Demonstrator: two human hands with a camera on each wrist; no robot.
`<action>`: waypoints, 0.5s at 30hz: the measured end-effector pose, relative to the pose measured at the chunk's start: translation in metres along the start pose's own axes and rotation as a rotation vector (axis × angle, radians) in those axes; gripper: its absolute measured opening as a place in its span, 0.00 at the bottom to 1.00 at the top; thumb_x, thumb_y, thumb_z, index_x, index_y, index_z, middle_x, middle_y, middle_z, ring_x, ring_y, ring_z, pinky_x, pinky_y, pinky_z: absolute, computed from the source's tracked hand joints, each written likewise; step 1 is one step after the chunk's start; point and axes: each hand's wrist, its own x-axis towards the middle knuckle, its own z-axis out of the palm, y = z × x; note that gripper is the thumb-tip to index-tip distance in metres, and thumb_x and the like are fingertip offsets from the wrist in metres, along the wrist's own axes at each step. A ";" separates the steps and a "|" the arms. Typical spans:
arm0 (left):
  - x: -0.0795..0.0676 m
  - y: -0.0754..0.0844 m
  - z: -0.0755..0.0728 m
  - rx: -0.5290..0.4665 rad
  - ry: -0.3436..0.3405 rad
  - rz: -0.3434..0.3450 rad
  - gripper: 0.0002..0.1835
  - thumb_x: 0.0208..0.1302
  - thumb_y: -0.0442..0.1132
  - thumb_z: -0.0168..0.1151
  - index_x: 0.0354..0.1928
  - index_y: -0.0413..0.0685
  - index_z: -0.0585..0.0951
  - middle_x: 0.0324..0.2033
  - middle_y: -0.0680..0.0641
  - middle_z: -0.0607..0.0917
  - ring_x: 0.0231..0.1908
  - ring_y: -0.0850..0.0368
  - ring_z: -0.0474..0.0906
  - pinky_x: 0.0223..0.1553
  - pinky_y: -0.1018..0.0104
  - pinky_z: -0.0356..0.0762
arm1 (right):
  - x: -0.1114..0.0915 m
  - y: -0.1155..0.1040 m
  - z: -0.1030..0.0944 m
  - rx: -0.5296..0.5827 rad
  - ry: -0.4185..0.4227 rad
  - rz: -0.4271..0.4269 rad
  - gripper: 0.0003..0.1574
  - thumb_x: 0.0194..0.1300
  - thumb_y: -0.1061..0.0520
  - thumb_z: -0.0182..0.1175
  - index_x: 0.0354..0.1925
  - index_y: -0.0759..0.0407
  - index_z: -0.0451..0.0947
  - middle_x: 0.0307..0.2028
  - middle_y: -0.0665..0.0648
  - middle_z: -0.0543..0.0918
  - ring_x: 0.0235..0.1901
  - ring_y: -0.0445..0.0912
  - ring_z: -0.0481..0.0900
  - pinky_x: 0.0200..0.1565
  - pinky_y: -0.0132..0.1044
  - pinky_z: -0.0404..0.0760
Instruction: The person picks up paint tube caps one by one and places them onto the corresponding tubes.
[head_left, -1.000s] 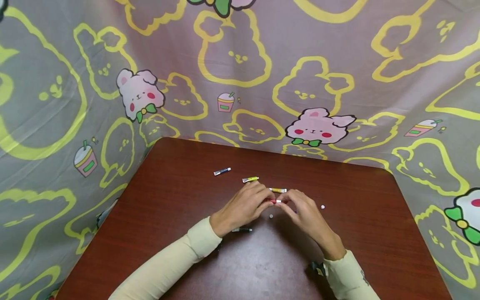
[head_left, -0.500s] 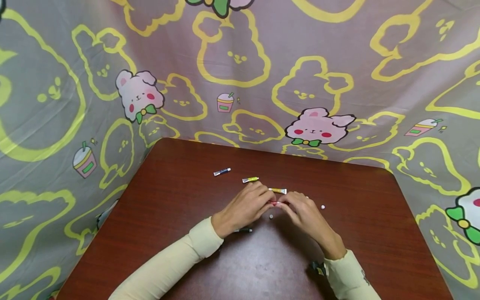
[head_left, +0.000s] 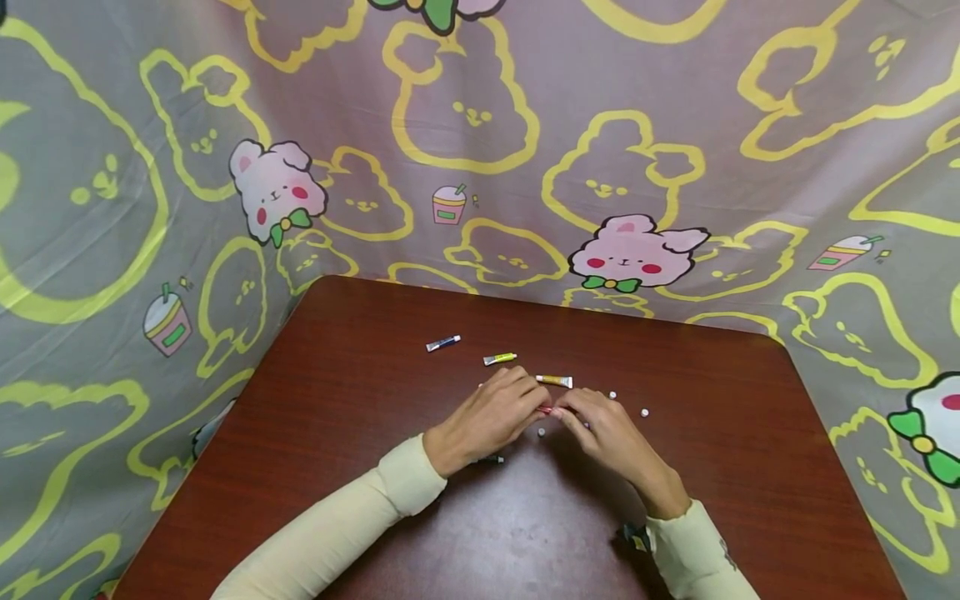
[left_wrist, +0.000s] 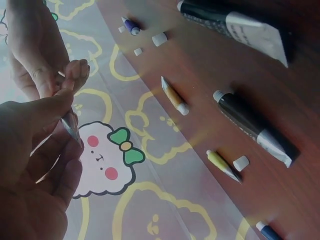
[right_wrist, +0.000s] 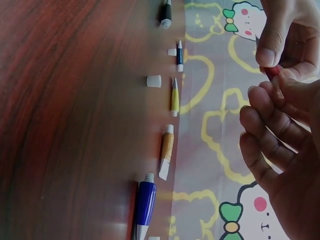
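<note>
Here, red tube (right_wrist: 272, 73): pinched above the table (head_left: 360, 333) between left hand (head_left: 491, 417) and right hand (head_left: 611, 429), silver tail showing below the left fingers.
Left-hand grip: narrow, thumb and fingers clamping the tube's body.
Right-hand grip: narrow, thumb and forefinger covering the opposite end; whether a cap sits there cannot be told.
Handling: probably light and soft-walled, quick to dent or crease, slick if its contents leak.
Best hold: likely the flat tail and the stiffer neck, sparing the squeezable middle.
Tubes: seven visible, the red one in hand, six on the table, namely one dark blue tube (head_left: 443, 343), one yellow tube (head_left: 500, 359), one orange tube (head_left: 555, 381), one purple tube (right_wrist: 145, 202) and two black-looking tubes (left_wrist: 252, 122).
White caps (head_left: 645, 412): four, lying loose among the tubes.
</note>
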 end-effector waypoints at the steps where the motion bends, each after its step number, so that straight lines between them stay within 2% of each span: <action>1: 0.000 0.000 0.000 0.003 -0.002 0.001 0.06 0.71 0.46 0.61 0.40 0.52 0.81 0.35 0.56 0.81 0.39 0.59 0.72 0.42 0.66 0.70 | 0.000 0.000 0.000 0.001 -0.006 0.005 0.07 0.73 0.53 0.58 0.38 0.51 0.81 0.34 0.43 0.82 0.34 0.37 0.76 0.36 0.36 0.76; 5: -0.003 0.000 0.000 0.021 0.003 0.007 0.06 0.70 0.46 0.62 0.40 0.52 0.81 0.35 0.55 0.81 0.39 0.58 0.72 0.42 0.66 0.71 | -0.001 -0.001 0.002 0.036 -0.015 0.031 0.06 0.74 0.55 0.58 0.38 0.52 0.80 0.33 0.43 0.81 0.33 0.36 0.74 0.35 0.35 0.75; 11: -0.008 -0.004 0.000 0.031 0.007 -0.003 0.07 0.70 0.45 0.63 0.41 0.52 0.82 0.36 0.56 0.82 0.41 0.59 0.74 0.46 0.65 0.72 | -0.001 -0.002 0.003 0.061 0.014 0.077 0.01 0.69 0.56 0.63 0.39 0.49 0.81 0.34 0.41 0.81 0.33 0.35 0.76 0.35 0.35 0.78; 15: -0.013 -0.010 -0.002 0.025 -0.004 -0.031 0.06 0.69 0.45 0.64 0.41 0.52 0.83 0.36 0.56 0.83 0.41 0.58 0.75 0.47 0.65 0.73 | -0.003 -0.001 0.000 0.043 0.040 0.088 0.06 0.64 0.56 0.69 0.40 0.50 0.82 0.36 0.42 0.82 0.35 0.35 0.80 0.35 0.38 0.81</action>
